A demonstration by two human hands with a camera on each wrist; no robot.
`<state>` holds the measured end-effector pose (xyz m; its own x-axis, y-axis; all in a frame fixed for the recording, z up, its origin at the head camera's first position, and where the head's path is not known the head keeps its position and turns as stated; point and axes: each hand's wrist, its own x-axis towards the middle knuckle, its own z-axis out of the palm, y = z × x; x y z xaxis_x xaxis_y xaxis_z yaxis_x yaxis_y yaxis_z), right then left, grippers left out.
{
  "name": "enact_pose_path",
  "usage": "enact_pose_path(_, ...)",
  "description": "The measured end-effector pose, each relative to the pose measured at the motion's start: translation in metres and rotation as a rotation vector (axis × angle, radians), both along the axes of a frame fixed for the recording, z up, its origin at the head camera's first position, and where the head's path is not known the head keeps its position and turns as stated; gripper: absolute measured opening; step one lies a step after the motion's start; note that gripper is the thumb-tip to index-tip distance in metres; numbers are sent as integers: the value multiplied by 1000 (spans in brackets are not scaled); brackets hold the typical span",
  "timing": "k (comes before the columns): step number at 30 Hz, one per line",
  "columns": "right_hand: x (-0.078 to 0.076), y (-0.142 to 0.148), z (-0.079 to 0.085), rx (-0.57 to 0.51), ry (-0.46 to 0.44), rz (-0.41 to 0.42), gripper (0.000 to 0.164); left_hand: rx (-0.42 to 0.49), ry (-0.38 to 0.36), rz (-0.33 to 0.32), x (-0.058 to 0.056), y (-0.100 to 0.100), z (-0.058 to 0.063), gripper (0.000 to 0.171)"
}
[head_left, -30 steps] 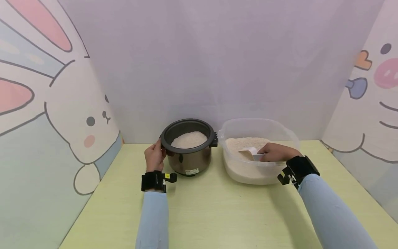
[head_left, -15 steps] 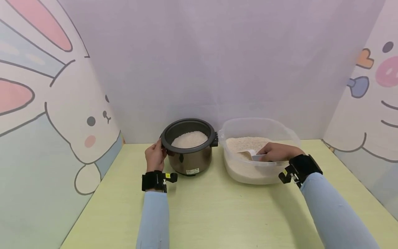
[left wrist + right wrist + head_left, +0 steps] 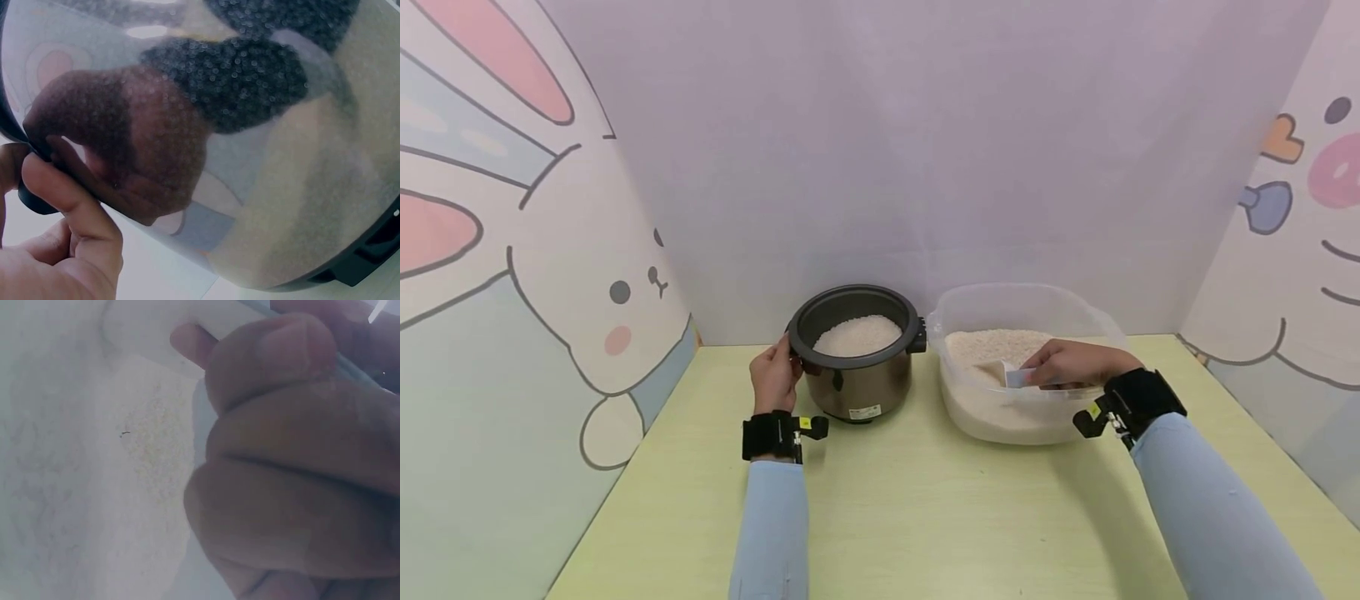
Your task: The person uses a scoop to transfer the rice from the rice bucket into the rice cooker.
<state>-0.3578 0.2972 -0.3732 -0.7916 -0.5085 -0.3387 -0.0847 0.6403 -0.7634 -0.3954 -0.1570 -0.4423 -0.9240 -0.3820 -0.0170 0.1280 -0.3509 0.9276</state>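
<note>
A dark brown rice cooker stands lidless at the back wall, with white rice inside its black pot. My left hand grips the small black handle at the cooker's left rim; the left wrist view shows thumb and fingers pinching it. To the cooker's right is a clear plastic tub of rice. Inside that tub my right hand holds a white scoop by its handle, its bowl pointing left at the rice. In the right wrist view curled fingers hide most of the handle.
Behind the cooker and tub rises a pale lilac wall. Side panels with cartoon rabbit drawings flank the pale yellow-green table. A black handle on the cooker's right side comes close to the tub's left rim.
My right hand has shifted slightly right with the scoop, whose bowl has turned and shows more of its side. My left hand and the cooker stay in place.
</note>
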Motion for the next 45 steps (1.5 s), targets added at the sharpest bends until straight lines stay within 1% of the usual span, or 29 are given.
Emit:
enact_pose_path(6,4,2,2,-100,-48,-35,40,9,-5,-2,0,0,1,30)
enact_pose_path(13,4,6,3,-269,-76,34,37,13,-1,1,1,1,1,30)
enact_pose_path(16,5,9,3,-332,-85,39,36,10,8,-3,0,1,1,31)
enact_pose_path(21,6,11,3,-380,-89,30,31,5,13,-6,0,1,1,30)
enact_pose_path(25,6,10,3,-417,-95,24,36,3,13,3,1,0,1,31)
enact_pose_path(28,6,11,2,-454,-89,38,41,4,16,2,2,0,0,32)
enact_pose_path(34,6,16,1,-520,-79,80,29,12,23,-8,3,1,1,30)
enact_pose_path(39,4,20,1,-601,-79,87,26,14,29,-4,4,2,2,29)
enact_pose_path(43,3,22,1,-682,-87,73,26,16,21,-5,3,1,1,30)
enact_pose_path(45,4,22,2,-706,-77,46,27,15,21,-5,3,1,1,30)
